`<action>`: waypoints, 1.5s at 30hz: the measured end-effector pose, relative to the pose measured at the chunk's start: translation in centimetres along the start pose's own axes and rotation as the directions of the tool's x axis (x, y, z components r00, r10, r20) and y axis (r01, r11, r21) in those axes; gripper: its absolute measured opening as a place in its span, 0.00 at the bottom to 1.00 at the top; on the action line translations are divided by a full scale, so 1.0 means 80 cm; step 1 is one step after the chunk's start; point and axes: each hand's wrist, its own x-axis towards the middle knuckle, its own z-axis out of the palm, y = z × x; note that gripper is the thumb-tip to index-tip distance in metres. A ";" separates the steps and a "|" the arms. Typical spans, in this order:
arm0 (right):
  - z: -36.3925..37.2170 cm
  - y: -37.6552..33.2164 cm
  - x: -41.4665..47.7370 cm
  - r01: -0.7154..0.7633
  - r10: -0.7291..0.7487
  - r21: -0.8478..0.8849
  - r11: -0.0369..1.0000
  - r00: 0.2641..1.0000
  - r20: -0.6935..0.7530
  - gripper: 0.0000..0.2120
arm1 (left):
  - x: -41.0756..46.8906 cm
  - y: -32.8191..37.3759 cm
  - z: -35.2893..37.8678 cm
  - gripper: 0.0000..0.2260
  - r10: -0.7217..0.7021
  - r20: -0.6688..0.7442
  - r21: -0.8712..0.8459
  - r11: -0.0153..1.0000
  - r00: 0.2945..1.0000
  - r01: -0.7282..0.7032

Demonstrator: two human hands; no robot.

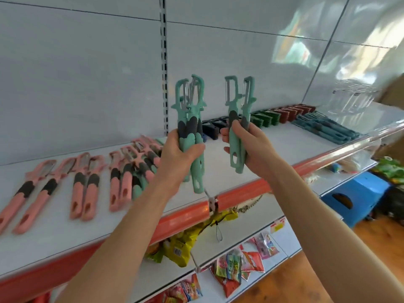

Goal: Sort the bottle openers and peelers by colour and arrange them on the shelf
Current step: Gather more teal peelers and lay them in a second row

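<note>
Hands [181, 149], green peelers [189, 119]; snack packets [238, 265] below

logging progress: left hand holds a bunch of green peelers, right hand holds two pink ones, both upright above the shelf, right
No: in the head view the right hand holds two green peelers, not pink. The left hand holds a bunch of green peelers, both upright above the shelf.

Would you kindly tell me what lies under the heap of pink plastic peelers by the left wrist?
Mint-green plastic peelers poke out beneath the pink plastic peelers; how many is hidden by the heap and the left wrist.
</note>
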 end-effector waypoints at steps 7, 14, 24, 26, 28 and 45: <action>-0.137 0.002 0.053 0.126 -0.123 -0.012 0.992 0.982 0.142 0.06 | 0.037 -0.032 0.190 0.13 0.199 -0.066 0.009 0.980 0.978 -0.199; -0.189 0.031 0.085 0.215 -0.184 -0.072 0.974 0.935 0.304 0.11 | 0.054 -0.068 0.243 0.13 0.238 -0.090 0.187 0.958 0.967 -0.218; -0.201 0.050 0.101 0.124 -0.086 -0.102 0.987 0.946 0.313 0.11 | 0.062 -0.074 0.247 0.17 0.158 -0.044 0.237 0.961 0.986 -0.143; -0.206 0.043 0.105 0.132 -0.092 -0.122 0.984 0.952 0.293 0.10 | 0.068 -0.069 0.254 0.17 0.120 -0.052 0.177 0.978 0.991 -0.109; -0.213 0.031 0.111 0.129 -0.091 -0.135 0.982 0.962 0.258 0.08 | 0.076 -0.064 0.261 0.17 0.059 -0.049 0.075 0.996 0.997 -0.056; -0.325 -0.001 0.175 -0.100 0.197 -0.328 0.940 0.940 0.277 0.10 | 0.125 -0.054 0.367 0.09 -0.316 0.148 -0.064 0.943 0.937 0.327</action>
